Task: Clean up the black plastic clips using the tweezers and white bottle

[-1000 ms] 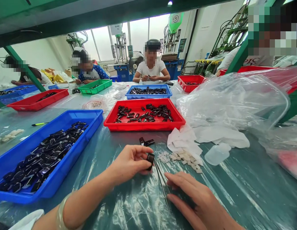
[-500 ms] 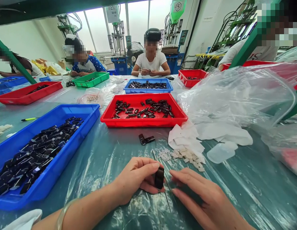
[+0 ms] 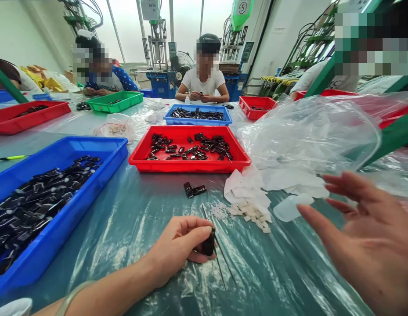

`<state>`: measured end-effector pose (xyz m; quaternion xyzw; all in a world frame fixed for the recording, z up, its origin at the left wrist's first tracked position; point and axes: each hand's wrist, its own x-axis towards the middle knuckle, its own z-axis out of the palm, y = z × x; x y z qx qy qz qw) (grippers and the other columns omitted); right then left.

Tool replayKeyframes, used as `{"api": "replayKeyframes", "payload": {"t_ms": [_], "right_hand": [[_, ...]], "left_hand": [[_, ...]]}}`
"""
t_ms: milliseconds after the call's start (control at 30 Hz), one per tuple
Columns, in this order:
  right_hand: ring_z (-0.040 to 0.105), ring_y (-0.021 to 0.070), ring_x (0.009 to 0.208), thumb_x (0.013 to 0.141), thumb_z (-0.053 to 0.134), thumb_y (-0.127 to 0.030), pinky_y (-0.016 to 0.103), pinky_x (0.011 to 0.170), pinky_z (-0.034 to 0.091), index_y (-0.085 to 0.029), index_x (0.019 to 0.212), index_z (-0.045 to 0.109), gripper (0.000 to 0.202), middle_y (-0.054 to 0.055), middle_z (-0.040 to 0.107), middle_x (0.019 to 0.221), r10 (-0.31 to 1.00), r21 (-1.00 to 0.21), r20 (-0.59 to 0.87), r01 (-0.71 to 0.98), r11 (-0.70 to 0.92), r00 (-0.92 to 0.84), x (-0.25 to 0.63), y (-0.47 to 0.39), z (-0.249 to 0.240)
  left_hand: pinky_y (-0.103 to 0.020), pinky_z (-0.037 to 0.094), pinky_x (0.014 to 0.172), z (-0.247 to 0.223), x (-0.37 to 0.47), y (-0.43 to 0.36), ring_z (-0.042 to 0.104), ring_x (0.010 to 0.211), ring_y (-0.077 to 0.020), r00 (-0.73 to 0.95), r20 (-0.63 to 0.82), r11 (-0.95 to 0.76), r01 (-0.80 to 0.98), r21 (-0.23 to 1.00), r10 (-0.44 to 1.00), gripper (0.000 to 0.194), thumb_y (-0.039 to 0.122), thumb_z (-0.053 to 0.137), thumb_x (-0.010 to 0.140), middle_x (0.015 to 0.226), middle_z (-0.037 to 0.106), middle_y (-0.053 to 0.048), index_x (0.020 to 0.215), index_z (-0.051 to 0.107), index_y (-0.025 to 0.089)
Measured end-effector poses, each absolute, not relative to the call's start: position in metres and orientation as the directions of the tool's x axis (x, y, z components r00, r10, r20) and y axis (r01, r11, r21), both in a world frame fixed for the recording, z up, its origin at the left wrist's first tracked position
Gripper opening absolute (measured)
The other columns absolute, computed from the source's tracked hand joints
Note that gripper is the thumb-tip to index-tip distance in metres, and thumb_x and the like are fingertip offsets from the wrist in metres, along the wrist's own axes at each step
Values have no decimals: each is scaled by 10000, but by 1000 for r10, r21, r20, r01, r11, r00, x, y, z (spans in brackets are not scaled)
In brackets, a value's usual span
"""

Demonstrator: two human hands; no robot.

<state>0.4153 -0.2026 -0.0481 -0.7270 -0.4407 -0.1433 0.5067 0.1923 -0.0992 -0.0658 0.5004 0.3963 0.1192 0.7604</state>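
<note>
Between the thumb and fingers of my left hand (image 3: pixel 182 239) is a small glossy black plastic piece (image 3: pixel 208 244), held just above the table. Two thin metal rods (image 3: pixel 227 262) lie on the plastic sheeting right beside it. My right hand (image 3: pixel 368 232) is raised at the right, fingers spread and nothing in them, slightly blurred. Nearest to it is a translucent plastic bottle (image 3: pixel 289 208) lying on its side. Two black pieces (image 3: pixel 193 190) rest on the table beyond my left hand. White crumbs (image 3: pixel 218 210) and cream-coloured pads (image 3: pixel 253 216) are heaped beside crumpled white tissue (image 3: pixel 246 188).
A large blue tray (image 3: pixel 120 151) full of black pieces stands at left. Ahead is a red tray (image 3: pixel 190 166) with more, then a smaller blue tray (image 3: pixel 197 122). Clear plastic bags (image 3: pixel 305 131) pile at right beside a green frame bar (image 3: pixel 391 138). Several co-workers sit around the table.
My right hand has moved away from the black piece, up and to the right, its fingers spreading. My left hand keeps its hold, the piece turned slightly. The whole view has shifted a little.
</note>
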Motion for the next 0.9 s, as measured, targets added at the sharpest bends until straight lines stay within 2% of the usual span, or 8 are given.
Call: {"api": "replayKeyframes", "payload": {"t_ms": [67,200,267,433,533,633,767,900], "right_hand": [[479,312,1159,549,746,-512,487,877,462,-220,1346,346,938,143,490,1283,491,-690,547,697,-195,678,436,-199,-42],[509,336,1132,520,756,-512,425,765,527,-147,1361,326,1012,203,516,1264,614,-743,303,584,-327,729,471,-199,-47],[570,311,1063,533,757,-469,344,715,546,-125,1308,413,916,192,580,1198,704,-752,180,557,-351,687,479,-200,-53],[679,232,788,676,668,-383,270,633,544,-154,1004,658,401,89,711,923,881,-769,-34,551,-324,471,473,-196,-56],[680,209,715,738,613,-387,246,584,527,-177,882,687,266,45,716,784,903,-752,-1,595,-284,430,467,-193,-53],[671,215,723,715,641,-404,244,558,514,-198,874,671,262,47,712,828,877,-705,131,666,-245,461,461,-194,-51],[635,245,849,657,701,-434,318,712,511,-231,981,632,389,49,688,946,837,-629,308,757,-177,451,441,-201,-53],[588,202,871,761,645,-320,305,718,503,-235,1095,571,353,52,626,957,875,-423,466,902,90,132,411,-207,-56]], "left_hand": [[-204,499,599,-65,192,-99,656,681,-146,654,-488,475,217,853,578,361,393,628,726,722,630,-34,958,611,116],[-216,507,620,-65,191,-99,661,694,-153,655,-491,481,215,850,575,356,368,645,718,737,640,-36,971,598,122],[-214,504,613,-66,190,-100,664,697,-157,655,-494,487,213,847,572,349,362,646,716,734,642,-40,962,599,120],[-213,501,604,-65,190,-101,667,674,-155,672,-481,507,178,843,563,316,335,652,706,729,641,-33,936,615,122],[-204,498,593,-64,190,-102,662,660,-145,692,-467,521,152,840,551,301,271,689,657,747,647,-35,907,631,115],[-186,486,567,-65,191,-103,650,645,-133,722,-454,531,141,835,523,281,222,706,620,724,652,-46,864,643,98],[-183,481,529,-69,192,-105,632,601,-125,755,-451,564,131,815,476,277,193,726,573,677,650,-48,820,656,90],[-182,487,526,-71,192,-108,615,579,-112,824,-420,597,127,792,381,269,181,741,549,665,645,-43,793,672,89]]}}
